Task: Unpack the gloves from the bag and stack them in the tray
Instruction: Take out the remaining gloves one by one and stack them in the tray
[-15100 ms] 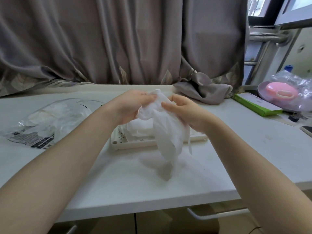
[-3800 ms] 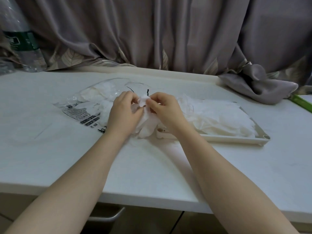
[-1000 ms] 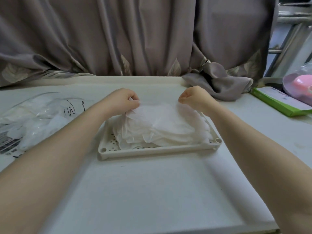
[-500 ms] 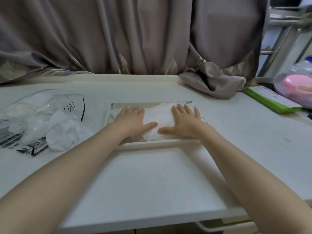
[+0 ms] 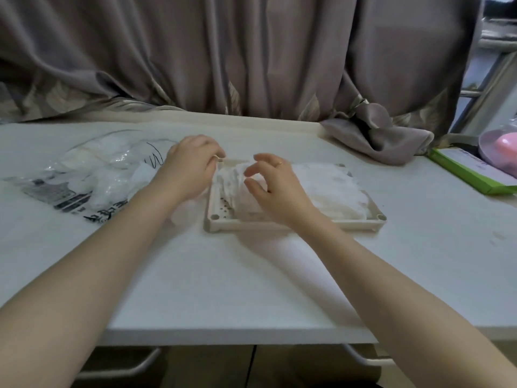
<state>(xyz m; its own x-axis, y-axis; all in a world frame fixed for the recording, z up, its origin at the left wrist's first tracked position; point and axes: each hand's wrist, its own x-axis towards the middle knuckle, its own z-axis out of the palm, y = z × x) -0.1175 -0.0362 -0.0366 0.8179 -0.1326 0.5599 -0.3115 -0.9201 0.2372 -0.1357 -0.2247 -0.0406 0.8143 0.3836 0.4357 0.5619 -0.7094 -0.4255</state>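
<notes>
- Head view is showing both hands reaching forward over the white bench (image 5: 223, 275), at the left end of the tray (image 5: 279, 226).
- Left hand (image 5: 190, 166) is hovering at the tray's far-left corner, between the tray and the bag (image 5: 84, 175); its fingers are curling downward, but whether they are pinching anything is hidden behind the back of the hand, so I cannot tell its grasp.
- Right hand (image 5: 272, 189) is lying over the left part of the tray with fingers spread and loosely bent, released, holding nothing; its palm is sitting on or just above the gloves (image 5: 330, 189).
- Gloves are lying in the tray as a thin, crumpled white stack, filling most of it; a strip of perforated floor is showing at the left end.
- Bag, clear plastic with black print, is lying flat on the bench just left of the tray, with more white gloves showing inside it and at its mouth.
- Grey curtain (image 5: 251, 51) is hanging behind the bench; a green box (image 5: 472, 175) is lying at the far right.
</notes>
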